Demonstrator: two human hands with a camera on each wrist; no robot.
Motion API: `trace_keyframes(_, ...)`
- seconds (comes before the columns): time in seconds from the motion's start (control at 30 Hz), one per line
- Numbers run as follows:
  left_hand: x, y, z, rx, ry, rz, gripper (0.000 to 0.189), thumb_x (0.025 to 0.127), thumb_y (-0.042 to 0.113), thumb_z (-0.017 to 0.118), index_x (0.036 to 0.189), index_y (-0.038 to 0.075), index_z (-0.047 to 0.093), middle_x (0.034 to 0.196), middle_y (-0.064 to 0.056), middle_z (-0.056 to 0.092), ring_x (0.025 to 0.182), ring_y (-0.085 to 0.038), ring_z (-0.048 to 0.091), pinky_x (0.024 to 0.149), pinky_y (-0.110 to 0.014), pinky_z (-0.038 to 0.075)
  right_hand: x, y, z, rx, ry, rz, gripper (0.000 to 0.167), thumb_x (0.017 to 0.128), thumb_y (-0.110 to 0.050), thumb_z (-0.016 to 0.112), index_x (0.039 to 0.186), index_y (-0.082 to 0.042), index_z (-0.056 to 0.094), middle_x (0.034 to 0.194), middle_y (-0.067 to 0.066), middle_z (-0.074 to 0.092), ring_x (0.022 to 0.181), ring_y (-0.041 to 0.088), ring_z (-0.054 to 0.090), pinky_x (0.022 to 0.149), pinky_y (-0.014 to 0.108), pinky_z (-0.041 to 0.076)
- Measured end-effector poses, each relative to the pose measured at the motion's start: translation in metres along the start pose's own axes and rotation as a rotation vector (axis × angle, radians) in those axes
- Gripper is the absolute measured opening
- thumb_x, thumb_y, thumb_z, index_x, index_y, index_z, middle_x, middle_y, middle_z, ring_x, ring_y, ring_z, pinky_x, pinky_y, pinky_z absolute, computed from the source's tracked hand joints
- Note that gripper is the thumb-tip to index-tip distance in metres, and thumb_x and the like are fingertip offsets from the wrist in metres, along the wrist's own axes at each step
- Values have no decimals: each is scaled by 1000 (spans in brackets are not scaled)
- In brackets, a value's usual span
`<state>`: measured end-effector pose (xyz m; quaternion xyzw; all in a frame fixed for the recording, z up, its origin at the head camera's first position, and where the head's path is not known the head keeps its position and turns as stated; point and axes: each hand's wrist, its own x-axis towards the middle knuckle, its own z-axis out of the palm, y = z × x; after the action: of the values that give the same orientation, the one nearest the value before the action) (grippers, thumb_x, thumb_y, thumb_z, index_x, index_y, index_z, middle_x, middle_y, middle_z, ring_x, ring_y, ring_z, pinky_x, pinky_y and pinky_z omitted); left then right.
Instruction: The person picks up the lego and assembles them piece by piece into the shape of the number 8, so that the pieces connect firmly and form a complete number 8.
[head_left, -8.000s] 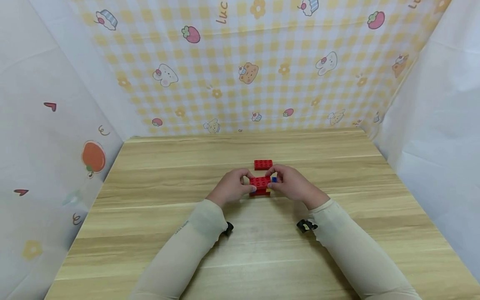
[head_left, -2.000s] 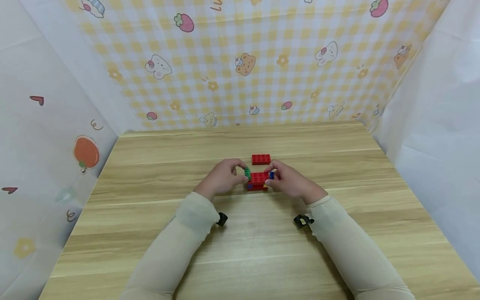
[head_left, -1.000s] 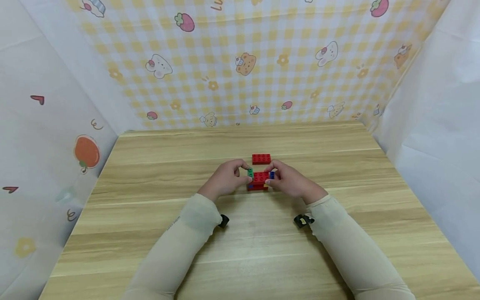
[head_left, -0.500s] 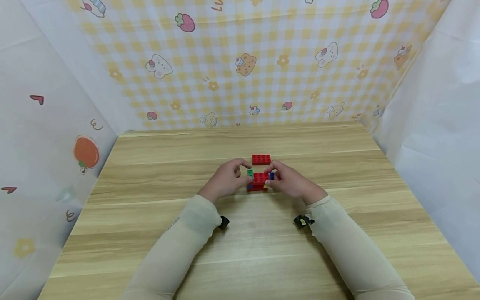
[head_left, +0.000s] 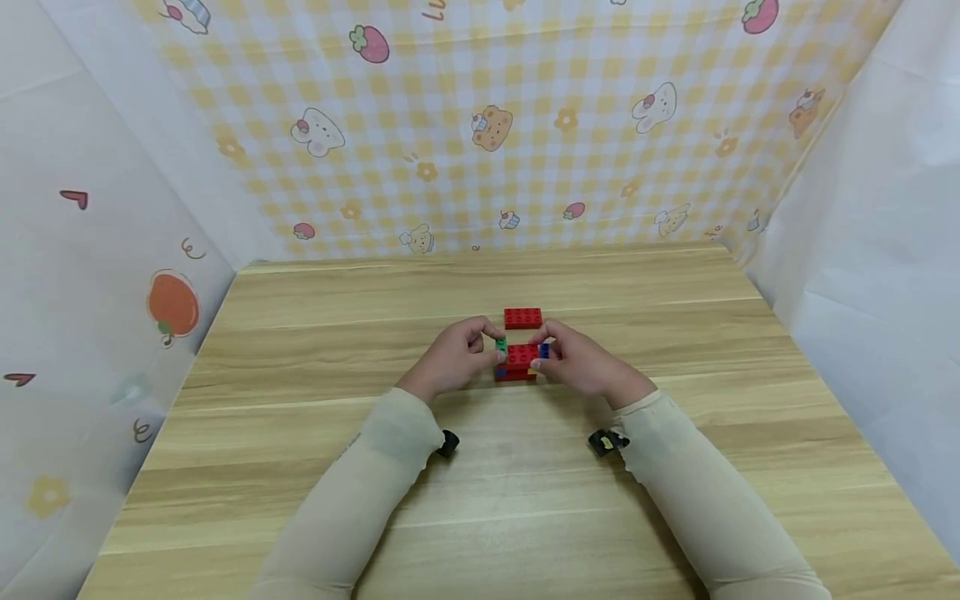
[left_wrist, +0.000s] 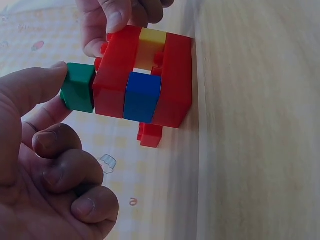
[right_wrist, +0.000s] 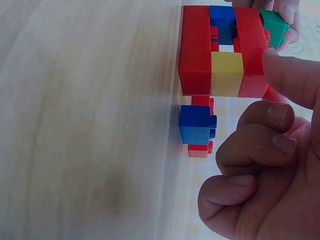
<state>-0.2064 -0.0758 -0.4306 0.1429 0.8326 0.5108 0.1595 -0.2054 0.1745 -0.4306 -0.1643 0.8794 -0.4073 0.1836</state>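
Observation:
A small stack of building bricks stands on the wooden table. Its lower red brick (left_wrist: 176, 82) bears a blue brick (left_wrist: 142, 96) on the left and a yellow brick (right_wrist: 227, 74) on the right, with a gap between. Across these two lies an upper red brick (head_left: 522, 356). My left hand (head_left: 456, 361) pinches a green brick (left_wrist: 79, 87) between thumb and forefinger, on the upper brick's left end. It looks slightly tilted in the right wrist view; I cannot tell whether it is fully seated. My right hand (head_left: 581, 362) grips the upper red brick's right end.
A loose blue brick (right_wrist: 195, 124) sits on the table right of the stack, near my right hand. Behind the stack lies another red brick (head_left: 522, 318). A checked cloth (head_left: 420, 125) hangs along the table's back edge.
Eight seconds ago both hands held the upper red brick. Two seconds ago the left hand held the green brick tilted at its left end; it has since straightened over that end. Little moves lately.

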Motion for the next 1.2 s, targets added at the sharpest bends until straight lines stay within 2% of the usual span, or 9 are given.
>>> trace_keyframes(0.13, 0, -1, 0, -17, 2, -5, 20, 100, 24, 75, 119, 20, 70, 69, 1, 42, 54, -16, 36, 53, -30, 34, 0, 0, 0, 1, -2, -2, 28, 104, -16, 68, 128, -10, 54, 69, 2, 50, 59, 17, 44, 56, 28, 38)
trace_keyframes(0.5, 0, -7, 2, -66, -3, 14, 23, 101, 23, 74, 122, 16, 70, 69, 1, 42, 56, -16, 36, 57, -30, 37, 0, 0, -1, 7, -11, -8, 28, 105, -17, 67, 128, -10, 54, 69, 2, 49, 59, 17, 44, 56, 29, 39)
trace_keyframes(0.77, 0, -9, 2, -71, 3, 18, 23, 101, 24, 74, 122, 17, 70, 70, 1, 42, 57, -17, 35, 56, -30, 37, 0, -1, -2, 22, -8, -5, 28, 105, -16, 68, 128, -11, 54, 69, 1, 48, 59, 17, 43, 57, 29, 39)
trace_keyframes(1.2, 0, -11, 3, -62, 7, 31, 22, 101, 24, 74, 122, 18, 71, 70, 1, 43, 59, -17, 37, 59, -31, 38, -2, -2, -8, -27, -16, -9, 29, 102, -19, 71, 129, -15, 59, 69, 1, 47, 60, 18, 44, 59, 31, 41)
